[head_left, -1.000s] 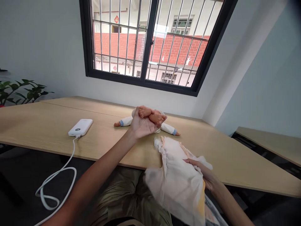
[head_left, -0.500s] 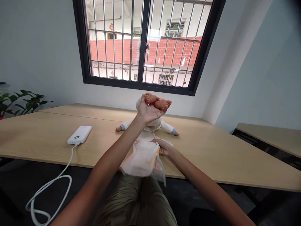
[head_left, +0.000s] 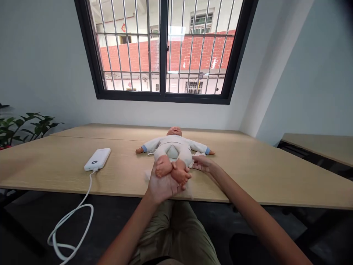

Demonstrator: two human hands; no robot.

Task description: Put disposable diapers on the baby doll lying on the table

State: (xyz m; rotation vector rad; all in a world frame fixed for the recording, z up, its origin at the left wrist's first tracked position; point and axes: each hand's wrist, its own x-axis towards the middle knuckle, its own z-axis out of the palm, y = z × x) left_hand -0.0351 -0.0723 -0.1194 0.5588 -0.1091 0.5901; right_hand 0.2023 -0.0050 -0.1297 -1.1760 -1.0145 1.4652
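Doll point(head_left: 172, 144) is laid on its back on the worktop point(head_left: 256, 180), both ankles held closed in the left grip point(head_left: 162, 187). Right grip point(head_left: 203, 164) is left open, its fingers point(head_left: 196, 162) set at the edge of a diaper point(head_left: 198, 154) spread beneath the doll. Power bank point(head_left: 97, 159) is placed well to the left

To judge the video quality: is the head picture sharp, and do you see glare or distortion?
In the head view, the window is bright and its sides lean from wide-lens distortion; the doll and left hand look sharp; a dark shade covers the top right corner.
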